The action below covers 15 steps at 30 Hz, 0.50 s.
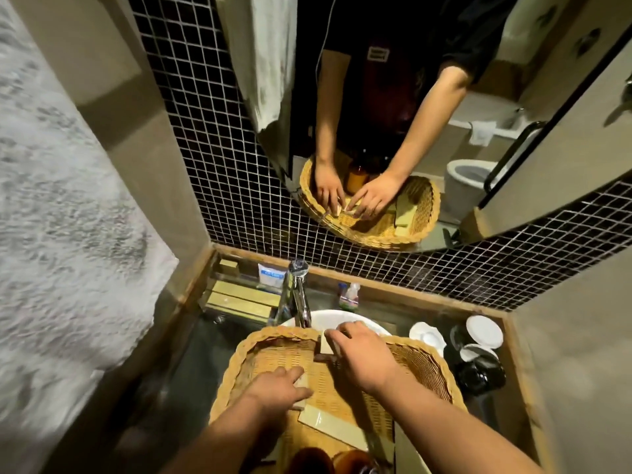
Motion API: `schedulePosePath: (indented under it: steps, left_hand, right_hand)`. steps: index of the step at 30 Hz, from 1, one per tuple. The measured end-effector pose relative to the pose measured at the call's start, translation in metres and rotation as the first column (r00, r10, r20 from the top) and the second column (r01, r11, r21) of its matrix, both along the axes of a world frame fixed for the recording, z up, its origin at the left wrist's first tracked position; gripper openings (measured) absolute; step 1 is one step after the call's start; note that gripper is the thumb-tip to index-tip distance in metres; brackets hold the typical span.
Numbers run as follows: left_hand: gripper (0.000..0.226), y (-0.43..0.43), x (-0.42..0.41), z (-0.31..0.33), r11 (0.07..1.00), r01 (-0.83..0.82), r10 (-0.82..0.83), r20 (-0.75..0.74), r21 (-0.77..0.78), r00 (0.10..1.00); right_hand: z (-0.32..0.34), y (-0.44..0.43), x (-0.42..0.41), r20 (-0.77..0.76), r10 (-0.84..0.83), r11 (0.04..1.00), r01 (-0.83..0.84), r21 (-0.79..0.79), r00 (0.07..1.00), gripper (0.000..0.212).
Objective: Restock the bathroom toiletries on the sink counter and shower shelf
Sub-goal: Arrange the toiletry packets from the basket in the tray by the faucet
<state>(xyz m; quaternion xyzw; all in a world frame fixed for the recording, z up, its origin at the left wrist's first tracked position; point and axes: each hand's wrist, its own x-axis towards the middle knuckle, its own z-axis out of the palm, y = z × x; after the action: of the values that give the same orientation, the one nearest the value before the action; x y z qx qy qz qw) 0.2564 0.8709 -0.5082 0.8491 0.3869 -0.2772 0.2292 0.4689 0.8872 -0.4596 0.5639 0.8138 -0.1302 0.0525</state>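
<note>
Our right hand [362, 357] pinches a small packet [325, 343] at the basket's [239, 357] far rim; our left hand [277, 388], fingers loosely curled, presses another packet [319, 420] near its middle. They look light and stiff, so we'd grip by the edges.
</note>
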Motion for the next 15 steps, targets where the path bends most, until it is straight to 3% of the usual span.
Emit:
schedulePosePath:
  steps: [12, 15]
  left_hand:
    - [0.013, 0.003, 0.028, -0.002, 0.981, -0.192, 0.188, 0.14, 0.019, 0.972]
    - [0.042, 0.009, 0.021, 0.0, 0.971, -0.239, 0.228, 0.282, 0.007, 0.932]
  right_hand:
    - [-0.002, -0.008, 0.027, 0.038, -0.048, 0.998, 0.05, -0.044, 0.998, 0.056]
    - [-0.003, -0.006, 0.028, -0.014, -0.111, 0.992, 0.11, -0.062, 0.994, 0.069]
